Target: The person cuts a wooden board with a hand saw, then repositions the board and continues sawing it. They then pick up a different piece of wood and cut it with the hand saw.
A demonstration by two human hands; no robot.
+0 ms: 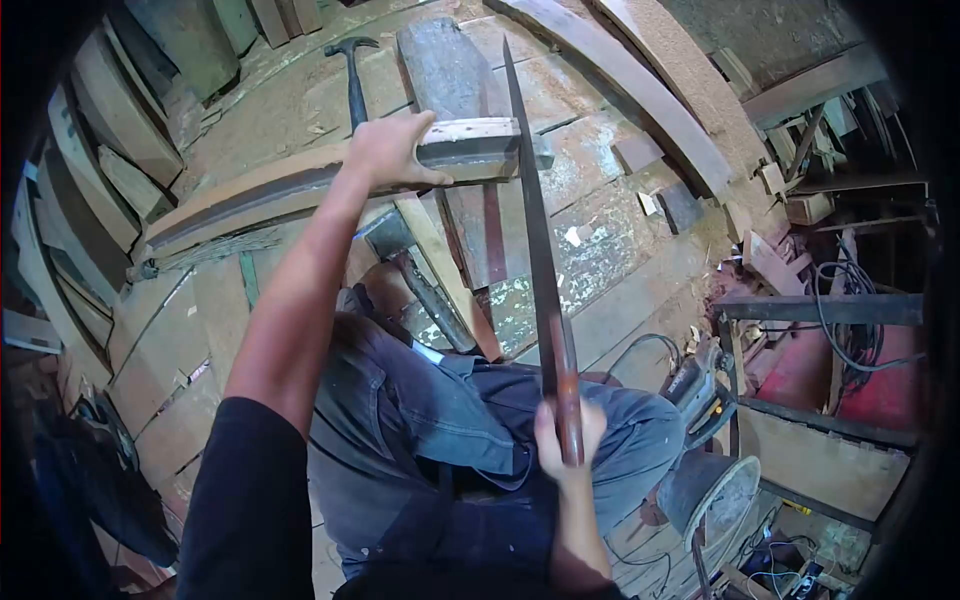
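A long curved piece of wood point(270, 187) lies crosswise in front of me. My left hand point(392, 152) grips it near its right end, the thumb along the near side and the fingers over the top. In my right hand point(572, 440), close to my knee, is the wooden handle of a saw point(536, 215). The saw's long dark blade points away from me and crosses the curved piece close to its right end, to the right of my left hand. Whether the teeth have cut into the wood cannot be made out.
A claw hammer point(354, 82) lies beyond my left hand. A hatchet point(390, 236) rests near my legs. Large curved timbers point(630, 85) lie at the upper right, and more lean at the left point(110, 120). A power tool point(695, 385) and a bucket point(715, 500) sit at my right.
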